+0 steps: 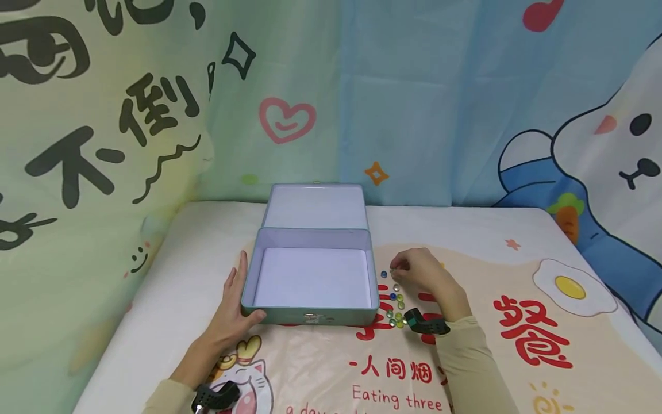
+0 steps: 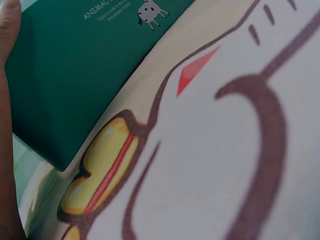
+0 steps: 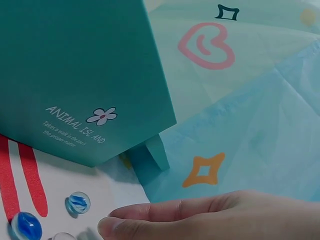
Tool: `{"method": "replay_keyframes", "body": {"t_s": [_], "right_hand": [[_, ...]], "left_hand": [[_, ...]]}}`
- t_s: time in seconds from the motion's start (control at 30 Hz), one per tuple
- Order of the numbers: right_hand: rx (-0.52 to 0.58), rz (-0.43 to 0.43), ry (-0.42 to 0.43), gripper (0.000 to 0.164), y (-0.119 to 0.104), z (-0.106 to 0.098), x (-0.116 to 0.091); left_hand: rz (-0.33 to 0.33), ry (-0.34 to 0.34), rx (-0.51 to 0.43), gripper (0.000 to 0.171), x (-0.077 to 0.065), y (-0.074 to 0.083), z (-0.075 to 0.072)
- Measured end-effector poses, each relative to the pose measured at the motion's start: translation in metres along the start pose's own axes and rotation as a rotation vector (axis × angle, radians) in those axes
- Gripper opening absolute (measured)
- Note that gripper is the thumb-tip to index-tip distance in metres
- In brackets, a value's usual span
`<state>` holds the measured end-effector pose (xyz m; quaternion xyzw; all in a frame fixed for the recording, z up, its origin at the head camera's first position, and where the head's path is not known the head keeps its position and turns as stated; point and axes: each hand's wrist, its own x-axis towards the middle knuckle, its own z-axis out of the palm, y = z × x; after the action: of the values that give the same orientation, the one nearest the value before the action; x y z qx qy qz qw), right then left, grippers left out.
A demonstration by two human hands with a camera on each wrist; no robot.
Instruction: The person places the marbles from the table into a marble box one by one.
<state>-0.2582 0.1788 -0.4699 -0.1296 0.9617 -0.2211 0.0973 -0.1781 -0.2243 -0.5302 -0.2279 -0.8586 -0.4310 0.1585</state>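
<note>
An open tin box [image 1: 310, 315], green outside and pale lavender inside, stands on the table with its lid [image 1: 314, 206] tipped back. My left hand [image 1: 231, 307] rests against its left side, fingers straight and thumb at the front corner. Right of the box, my right hand [image 1: 423, 273] is low over the table, thumb and forefinger close together; whether a marble is between them cannot be made out. Near those fingertips lie a clear marble with blue swirls [image 3: 78, 203] and a blue marble [image 3: 26, 226]. Several green and clear marbles [image 1: 400, 316] lie nearer the wrist.
A printed cloth [image 1: 320, 368] with red lettering and cartoon figures covers much of the white table [image 1: 439, 224]. Behind the table hangs a printed curtain [image 1: 403, 103]. A black strap is on each wrist, the right one [image 1: 426, 323] close beside the marbles.
</note>
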Motion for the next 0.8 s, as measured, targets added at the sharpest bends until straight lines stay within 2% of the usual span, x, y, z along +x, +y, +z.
{"method": "replay_keyframes", "body": {"t_s": [0.13, 0.27, 0.37, 0.57, 0.67, 0.8], "right_hand": [[0.009, 0.0, 0.025, 0.013, 0.001, -0.003, -0.002], [0.041, 0.036, 0.03, 0.016, -0.003, -0.006, -0.004], [0.062, 0.039, 0.045, 0.018, -0.005, -0.007, -0.005], [0.091, -0.001, 0.088, 0.019, -0.008, -0.009, -0.006], [0.099, -0.017, 0.1, 0.02, -0.009, -0.009, -0.006], [0.116, -0.041, 0.112, 0.021, -0.012, -0.01, -0.006]], "left_hand": [[-0.006, 0.001, -0.002, 0.116, 0.003, 0.001, 0.002], [-0.016, 0.007, -0.006, 0.116, 0.002, 0.0, 0.002], [0.006, 0.009, -0.005, 0.116, 0.002, 0.0, 0.002], [0.025, 0.006, -0.008, 0.115, 0.001, 0.001, 0.004], [0.001, 0.011, -0.016, 0.114, -0.001, 0.002, 0.004], [-0.072, -0.002, -0.034, 0.114, -0.001, 0.002, 0.003]]}}
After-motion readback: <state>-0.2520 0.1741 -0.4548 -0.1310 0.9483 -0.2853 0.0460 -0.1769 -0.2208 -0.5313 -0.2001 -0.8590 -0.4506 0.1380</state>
